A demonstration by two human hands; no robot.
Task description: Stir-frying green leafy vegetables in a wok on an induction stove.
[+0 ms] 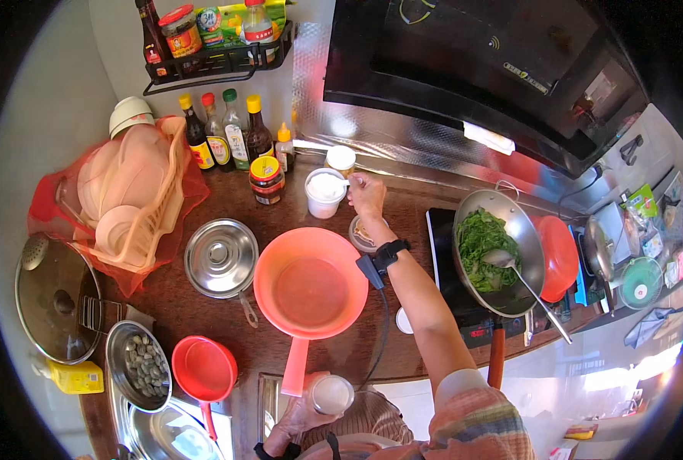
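Note:
With its fingers closed on a small white spoon point(341, 183), my right hand point(366, 194) is at the rim of a white plastic tub point(324, 201) of white powder. My left hand point(295, 415), low in the picture, holds a jar point(332, 395) with pale contents. Between the hands sits a large pink plastic ladle point(311, 282) that looks bare inside. A steel wok point(534, 270) with cooked leafy greens point(482, 244) and a metal spatula point(499, 259) stands on the black induction cooktop point(442, 230) at right.
Sauce bottles point(235, 132) and a lidded jar point(266, 181) line the back. A steel lid point(221, 259) lies left of the ladle. Farther left are a dish rack point(163, 195) under red mesh, a bowl of shellfish point(111, 356) and a red ladle point(204, 368). A range hood point(462, 75) overhangs the back.

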